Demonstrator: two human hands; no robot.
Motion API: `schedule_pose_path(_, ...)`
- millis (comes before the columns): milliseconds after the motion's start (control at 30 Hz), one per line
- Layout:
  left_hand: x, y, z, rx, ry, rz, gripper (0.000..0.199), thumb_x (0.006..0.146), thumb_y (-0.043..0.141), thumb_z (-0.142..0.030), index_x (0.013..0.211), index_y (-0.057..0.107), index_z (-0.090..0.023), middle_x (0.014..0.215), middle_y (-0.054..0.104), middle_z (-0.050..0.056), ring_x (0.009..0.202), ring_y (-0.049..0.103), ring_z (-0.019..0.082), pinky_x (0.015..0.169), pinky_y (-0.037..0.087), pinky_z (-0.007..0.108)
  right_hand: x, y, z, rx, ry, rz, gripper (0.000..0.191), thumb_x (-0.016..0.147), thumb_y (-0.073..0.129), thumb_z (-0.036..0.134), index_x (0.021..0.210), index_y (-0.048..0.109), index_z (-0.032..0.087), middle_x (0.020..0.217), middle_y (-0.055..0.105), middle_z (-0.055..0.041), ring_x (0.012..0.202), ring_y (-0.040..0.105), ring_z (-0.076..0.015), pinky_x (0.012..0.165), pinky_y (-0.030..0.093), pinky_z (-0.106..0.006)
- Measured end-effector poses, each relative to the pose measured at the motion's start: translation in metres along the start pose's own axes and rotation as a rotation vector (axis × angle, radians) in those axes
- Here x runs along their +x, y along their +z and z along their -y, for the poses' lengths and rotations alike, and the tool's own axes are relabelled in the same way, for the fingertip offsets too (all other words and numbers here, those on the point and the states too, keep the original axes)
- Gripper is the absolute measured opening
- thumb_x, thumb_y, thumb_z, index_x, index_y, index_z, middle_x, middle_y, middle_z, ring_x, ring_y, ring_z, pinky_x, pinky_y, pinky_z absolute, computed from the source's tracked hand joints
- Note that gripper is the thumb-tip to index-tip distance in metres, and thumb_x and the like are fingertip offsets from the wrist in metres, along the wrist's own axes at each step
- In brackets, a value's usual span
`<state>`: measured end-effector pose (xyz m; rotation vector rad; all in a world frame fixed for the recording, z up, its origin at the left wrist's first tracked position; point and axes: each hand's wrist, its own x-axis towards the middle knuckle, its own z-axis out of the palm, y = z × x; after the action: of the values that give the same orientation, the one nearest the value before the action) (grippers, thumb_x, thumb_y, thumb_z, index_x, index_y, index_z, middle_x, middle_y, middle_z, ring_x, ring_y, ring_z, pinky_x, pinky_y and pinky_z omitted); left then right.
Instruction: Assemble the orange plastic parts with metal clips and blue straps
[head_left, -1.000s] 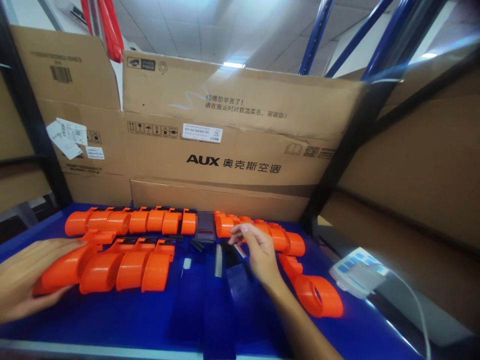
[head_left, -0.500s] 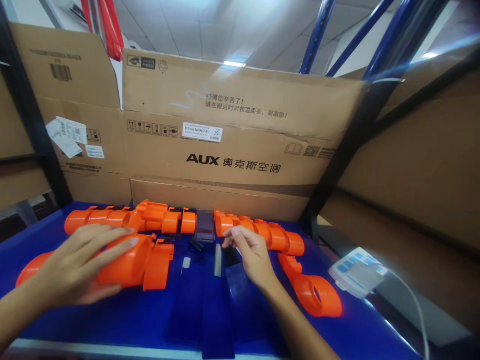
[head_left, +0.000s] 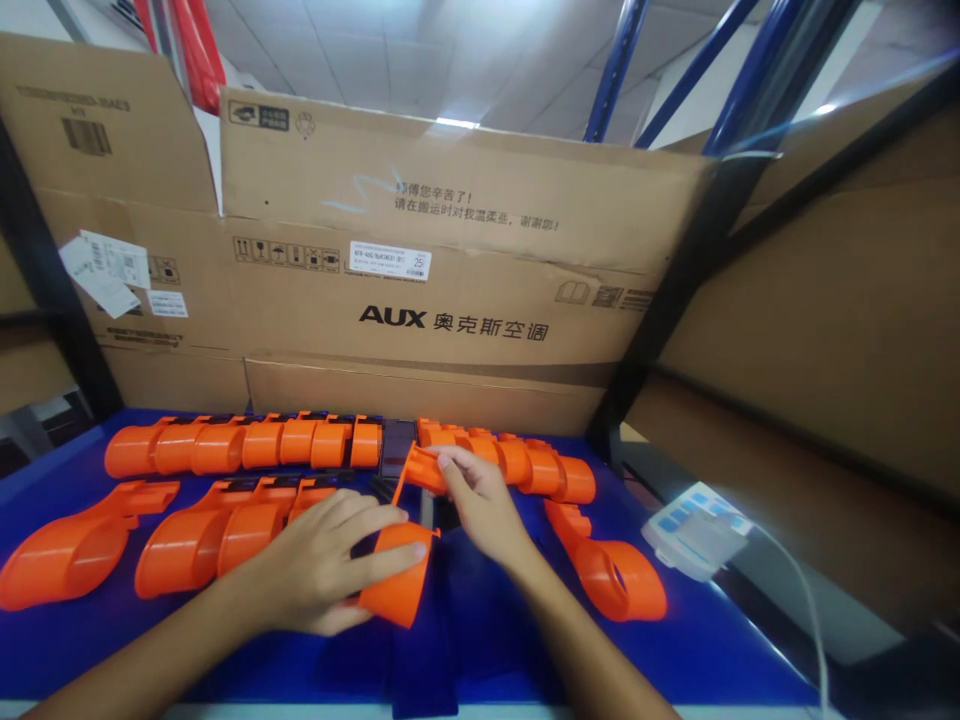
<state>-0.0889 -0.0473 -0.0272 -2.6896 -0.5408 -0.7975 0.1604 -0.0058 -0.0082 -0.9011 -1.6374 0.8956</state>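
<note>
An orange plastic curved piece (head_left: pixel 400 582), with a wide cup-like lower part and a narrow upper end, is held up over the middle of the table. My left hand (head_left: pixel 330 565) wraps its fingers round the lower part. At the upper end, my right hand (head_left: pixel 480 505) pinches the piece between thumb and fingers. Dark blue flat strips (head_left: pixel 424 665) lie under the hands, along with a pale narrow strip (head_left: pixel 427 510) that is partly hidden. Beside my left forearm sit similar orange pieces (head_left: pixel 180 550) in a row, some covered by the hand.
Orange pieces (head_left: pixel 217 447) with dark clips line the table's back left, and another row (head_left: pixel 544 468) the back right. Single orange pieces (head_left: pixel 67 550) lie left and right. A clear plastic box (head_left: pixel 697 530) and a white cable (head_left: pixel 814 610) are on the right. Cardboard (head_left: pixel 450 380) walls the back.
My left hand has moved right, bringing an orange piece from the left group to the middle. My right hand, earlier without a piece, now grips its upper end. The view has shifted slightly.
</note>
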Motion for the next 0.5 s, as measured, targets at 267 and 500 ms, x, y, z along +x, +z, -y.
schedule_pose_path(267, 0.036, -0.02, -0.022, -0.691, -0.532, -0.136, 0.073, 0.09, 0.066, -0.051, 0.155, 0.038, -0.035, 0.163, 0.034, 0.01, 0.145, 0.035, 0.037, 0.116, 0.034, 0.055, 0.001, -0.007, 0.008, 0.083, -0.026, -0.104, 0.035, 0.096, 0.059, 0.05, 0.113, 0.073, 0.023, 0.082, 0.073, -0.004, 0.072, 0.067, -0.0205, 0.067, 0.057, -0.033)
schedule_pose_path(500, 0.074, 0.034, -0.032, -1.528, -1.144, -0.366, 0.05, 0.085, 0.072, -0.052, 0.122, 0.068, -0.02, 0.083, 0.071, 0.004, 0.079, 0.065, 0.02, 0.074, 0.05, 0.029, 0.0, -0.004, 0.003, -0.002, -0.079, -0.087, 0.035, 0.099, 0.055, 0.049, 0.114, 0.071, 0.022, 0.097, 0.074, -0.0059, 0.083, 0.068, -0.0217, 0.074, 0.055, -0.033)
